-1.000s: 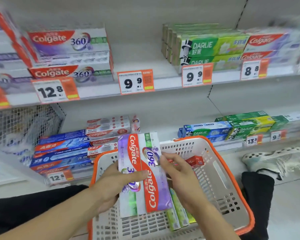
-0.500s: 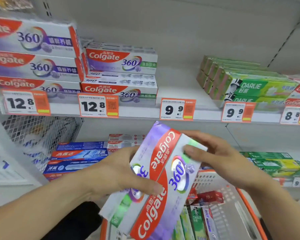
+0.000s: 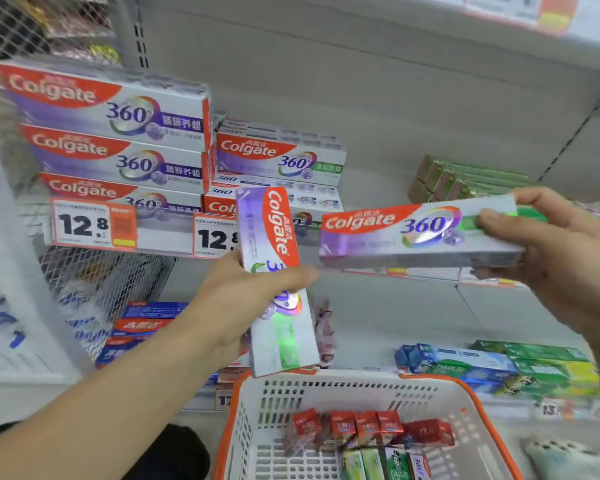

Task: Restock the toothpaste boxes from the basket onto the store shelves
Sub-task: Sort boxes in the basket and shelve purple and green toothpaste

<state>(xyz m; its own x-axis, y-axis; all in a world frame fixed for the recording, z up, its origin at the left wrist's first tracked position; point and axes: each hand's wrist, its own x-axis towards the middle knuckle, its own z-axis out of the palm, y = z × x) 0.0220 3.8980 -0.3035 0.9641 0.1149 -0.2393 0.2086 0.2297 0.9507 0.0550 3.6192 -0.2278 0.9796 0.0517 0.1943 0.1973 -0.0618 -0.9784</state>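
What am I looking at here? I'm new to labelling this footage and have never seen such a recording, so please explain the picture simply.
There is no machine here: a person wears a camera on the head, and it looks forward and down at their own two bare hands in a shop aisle. The left hand grips one Colgate 360 box standing nearly upright. The right hand holds a second Colgate 360 box lying level, in front of the upper shelf. That shelf carries stacked Colgate boxes behind orange price tags reading 12.8, and green boxes further right. Below the hands sits a white basket with an orange rim, holding more small red boxes and some green ones. A lower shelf shows blue and green Darlie boxes.
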